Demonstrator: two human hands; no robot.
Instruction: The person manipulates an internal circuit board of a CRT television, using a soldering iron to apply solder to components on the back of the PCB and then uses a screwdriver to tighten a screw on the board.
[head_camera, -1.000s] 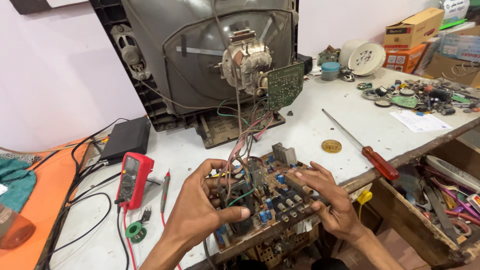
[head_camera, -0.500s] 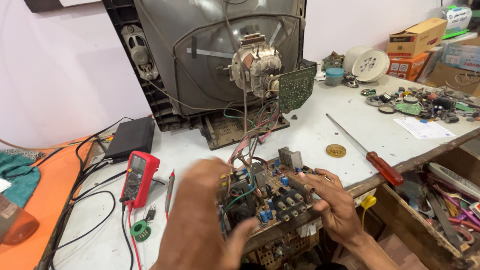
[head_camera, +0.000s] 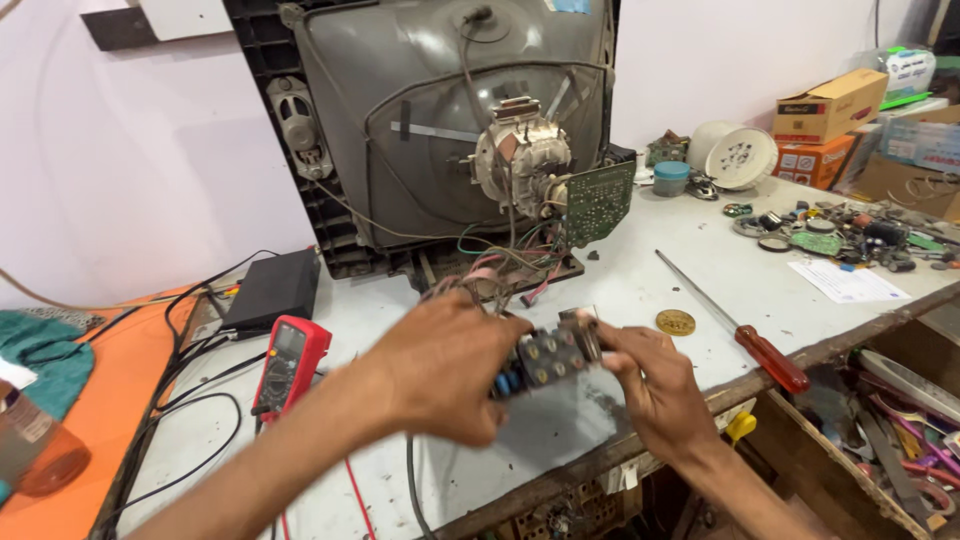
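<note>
Both hands hold up a circuit board (head_camera: 548, 358) in front of the big grey picture tube (head_camera: 450, 110). The board is tipped up on its edge, just above the white table (head_camera: 640, 280), so its round parts face the camera. The left hand (head_camera: 450, 375) is curled around the left side of the board, and its fingers are bent over the top edge. The right hand (head_camera: 650, 385) grips the right side, with the thumb and fingers pinched on the board. A bunch of coloured wires (head_camera: 490, 275) goes from the board up to the tube.

Left of the board lies a red meter (head_camera: 288, 365), and behind the meter sits a black box (head_camera: 272, 288). Right of the board is a small gold disc (head_camera: 675, 322). Just past the disc lies a long screwdriver (head_camera: 740, 335) with a red handle. A small green board (head_camera: 598, 200) hangs at the neck of the tube, above the held board
</note>
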